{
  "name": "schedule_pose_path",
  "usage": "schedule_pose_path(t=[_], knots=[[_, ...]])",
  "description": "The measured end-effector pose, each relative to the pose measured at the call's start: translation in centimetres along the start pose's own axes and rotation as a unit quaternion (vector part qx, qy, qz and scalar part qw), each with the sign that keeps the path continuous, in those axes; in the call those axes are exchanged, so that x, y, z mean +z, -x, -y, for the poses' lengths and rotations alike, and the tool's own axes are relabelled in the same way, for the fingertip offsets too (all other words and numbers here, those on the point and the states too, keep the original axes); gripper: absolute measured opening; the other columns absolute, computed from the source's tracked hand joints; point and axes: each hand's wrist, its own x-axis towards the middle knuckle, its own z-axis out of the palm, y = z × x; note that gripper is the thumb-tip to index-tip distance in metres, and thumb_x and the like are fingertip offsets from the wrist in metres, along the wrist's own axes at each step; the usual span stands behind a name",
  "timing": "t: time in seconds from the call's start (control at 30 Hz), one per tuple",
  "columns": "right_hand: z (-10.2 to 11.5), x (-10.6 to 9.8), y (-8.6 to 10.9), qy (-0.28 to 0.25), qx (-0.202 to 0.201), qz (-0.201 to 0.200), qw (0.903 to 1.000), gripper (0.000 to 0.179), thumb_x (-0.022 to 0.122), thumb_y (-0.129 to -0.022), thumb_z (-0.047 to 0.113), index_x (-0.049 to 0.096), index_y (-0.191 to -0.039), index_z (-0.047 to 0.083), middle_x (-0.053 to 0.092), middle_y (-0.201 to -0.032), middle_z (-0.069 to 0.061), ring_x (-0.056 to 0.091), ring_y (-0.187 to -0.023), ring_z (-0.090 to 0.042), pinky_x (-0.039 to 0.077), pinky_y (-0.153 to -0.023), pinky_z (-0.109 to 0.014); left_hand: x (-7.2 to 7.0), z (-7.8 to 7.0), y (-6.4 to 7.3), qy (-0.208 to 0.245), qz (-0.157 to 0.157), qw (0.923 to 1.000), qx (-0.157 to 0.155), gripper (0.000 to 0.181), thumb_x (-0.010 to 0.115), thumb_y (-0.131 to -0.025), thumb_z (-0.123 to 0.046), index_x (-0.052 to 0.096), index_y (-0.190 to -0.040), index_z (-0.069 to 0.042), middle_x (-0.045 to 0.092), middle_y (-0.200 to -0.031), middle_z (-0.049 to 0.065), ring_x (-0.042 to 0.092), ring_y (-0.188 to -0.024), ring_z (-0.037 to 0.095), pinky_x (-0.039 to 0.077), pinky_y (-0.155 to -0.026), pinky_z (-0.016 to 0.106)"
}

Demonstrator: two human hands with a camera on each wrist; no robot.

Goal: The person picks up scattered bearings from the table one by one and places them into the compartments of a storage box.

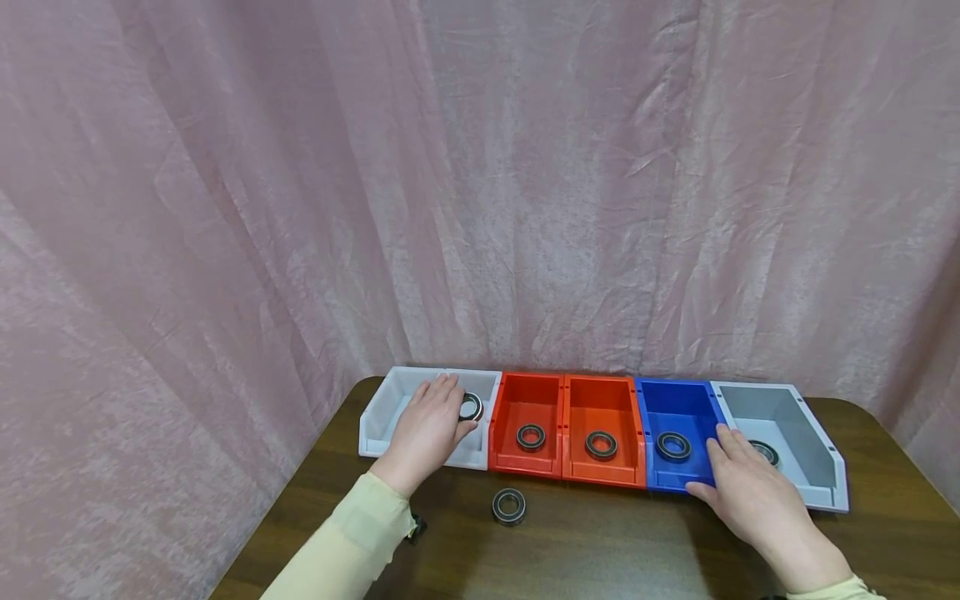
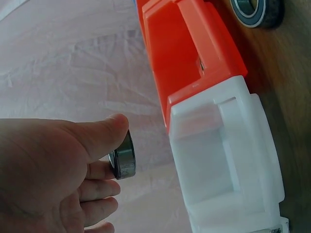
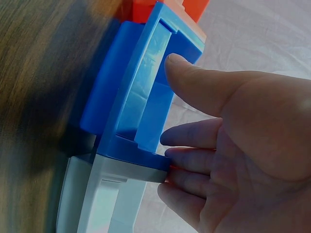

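My left hand (image 1: 426,427) pinches a ball bearing (image 2: 125,159) between thumb and fingers, above the white bin (image 1: 381,421) at the left end of the row. The bearing stands on edge in the left wrist view. Over at the right, my right hand (image 1: 756,490) is held with its fingers extended and nothing in its grasp, at the wall between the blue bin (image 1: 678,402) and the grey bin (image 1: 761,403). One bearing (image 1: 663,448) lies in the blue bin, and another (image 1: 772,455), partly hidden by the hand, in the grey bin.
Two red bins (image 1: 525,392) (image 1: 600,396) stand mid-row, each with a bearing (image 1: 520,437) (image 1: 590,445) inside. A loose bearing (image 1: 497,507) lies on the wooden table (image 1: 585,542) in front. Behind the row hangs a pink curtain (image 1: 525,208).
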Motion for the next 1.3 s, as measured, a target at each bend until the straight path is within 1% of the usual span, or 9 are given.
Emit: schedule_pose_path(t=[0.23,0.57,0.87,1.13,1.3], knots=[[0.1,-0.1,-0.1,0.0,0.006,0.009,0.9999,0.075,0.088,-0.094,0.034,0.061,-0.134,-0.023,0.047,-0.15,-0.049,0.047,-0.141,-0.065,0.043,-0.113,-0.073,0.4,0.3,-0.4,0.004,0.006,0.9999,-0.007,0.055,0.087,-0.098,-0.033,0.069,-0.133,0.006,0.064,-0.15,0.028,0.058,-0.144,0.044,0.042,-0.123,0.059],[0.1,-0.2,-0.1,-0.001,0.008,0.01,0.9999,0.074,0.087,-0.094,0.033,0.061,-0.135,-0.023,0.047,-0.151,-0.049,0.046,-0.141,-0.065,0.043,-0.114,-0.073,1.4,0.8,-1.4,-0.004,0.031,0.999,-0.033,0.058,0.085,-0.099,-0.035,0.068,-0.136,0.006,0.062,-0.153,0.027,0.056,-0.146,0.042,0.04,-0.124,0.058],[0.1,-0.1,-0.1,0.001,0.007,0.008,0.9999,0.075,0.088,-0.094,0.034,0.061,-0.134,-0.023,0.047,-0.15,-0.049,0.047,-0.141,-0.065,0.044,-0.113,-0.073,2.0,1.2,-2.1,0.002,0.047,0.9975,-0.052,0.057,0.084,-0.101,-0.036,0.068,-0.136,0.006,0.061,-0.153,0.026,0.055,-0.148,0.041,0.039,-0.126,0.057],[0.1,-0.1,-0.2,0.002,0.005,0.004,1.0,0.075,0.088,-0.094,0.034,0.061,-0.134,-0.023,0.047,-0.15,-0.049,0.047,-0.141,-0.065,0.044,-0.113,-0.073,3.1,1.5,-2.6,0.008,0.051,0.9968,-0.061,0.055,0.085,-0.1,-0.034,0.068,-0.133,0.006,0.063,-0.15,0.027,0.056,-0.146,0.043,0.04,-0.124,0.058],[0.1,0.0,-0.2,0.004,0.006,0.008,0.9999,0.076,0.088,-0.093,0.035,0.061,-0.134,-0.023,0.047,-0.15,-0.049,0.047,-0.141,-0.065,0.044,-0.113,-0.073,3.8,1.5,-2.8,0.013,0.062,0.9957,-0.068,0.057,0.084,-0.1,-0.034,0.067,-0.135,0.008,0.064,-0.149,0.028,0.056,-0.145,0.045,0.04,-0.125,0.058]])
